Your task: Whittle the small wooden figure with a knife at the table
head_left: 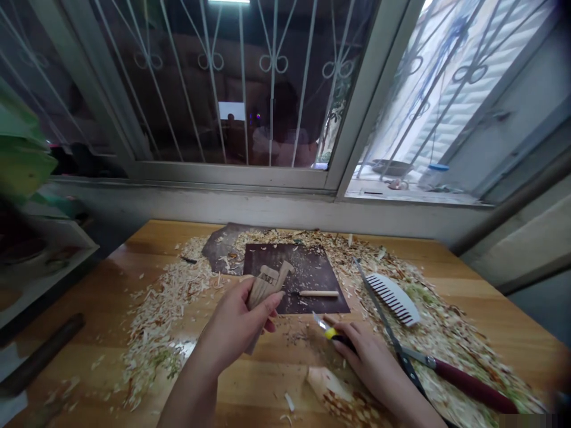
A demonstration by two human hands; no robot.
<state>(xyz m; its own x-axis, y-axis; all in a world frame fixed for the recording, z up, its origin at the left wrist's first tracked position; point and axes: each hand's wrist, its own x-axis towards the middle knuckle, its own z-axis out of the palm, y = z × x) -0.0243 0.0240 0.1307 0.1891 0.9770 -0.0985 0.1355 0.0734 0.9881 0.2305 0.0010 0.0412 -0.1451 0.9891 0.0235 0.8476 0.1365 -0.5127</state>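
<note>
In my left hand (243, 321) is a carved wooden piece (266, 282), brownish-grey, with a dark carved patch and a flared upper end. My fingers wrap round its lower part. My right hand (363, 351), lower and to the right, is closed on a utility knife (333, 335) with a yellow and black handle. Its blade points up and left, apart from the wood. Beyond the hands lies a dark mat (303, 267) bearing a pale-handled carving tool (319, 293). Beside my right wrist rests a pale chunk (328, 383), partly brown.
Wood shavings (165, 309) lie in heaps around the tabletop (241, 386). On the right are a white comb (392, 299), a long dark blade (379, 309) and a red-handled knife (473, 377). A dark rod (44, 353) lies at left. A barred window (232, 172) stands behind.
</note>
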